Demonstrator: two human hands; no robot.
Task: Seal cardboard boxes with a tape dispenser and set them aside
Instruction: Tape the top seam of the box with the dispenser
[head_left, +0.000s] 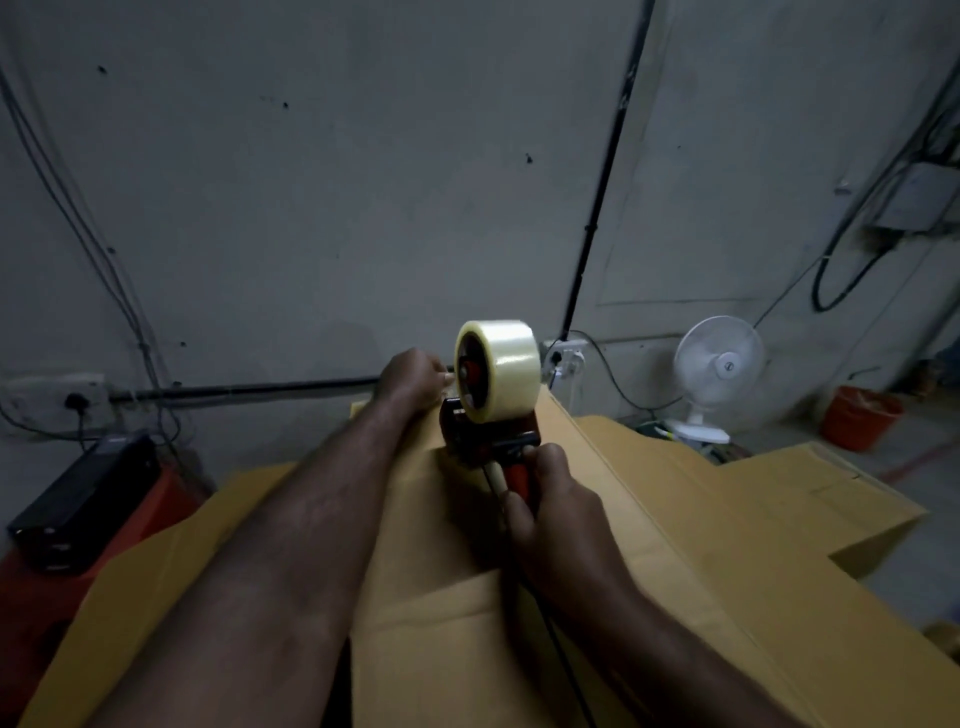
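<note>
Gripping the tape dispenser (493, 436) by its handle, the right hand (556, 509) holds it on the cardboard box (441, 613) — near the far edge. The left hand (413, 382) curls at that edge beside the tape roll (501, 366); whether it grips anything is hidden.

Right hand (558, 512) gripping tape dispenser (493, 415) on cardboard box (441, 623), left hand (413, 379) at far edge
</note>
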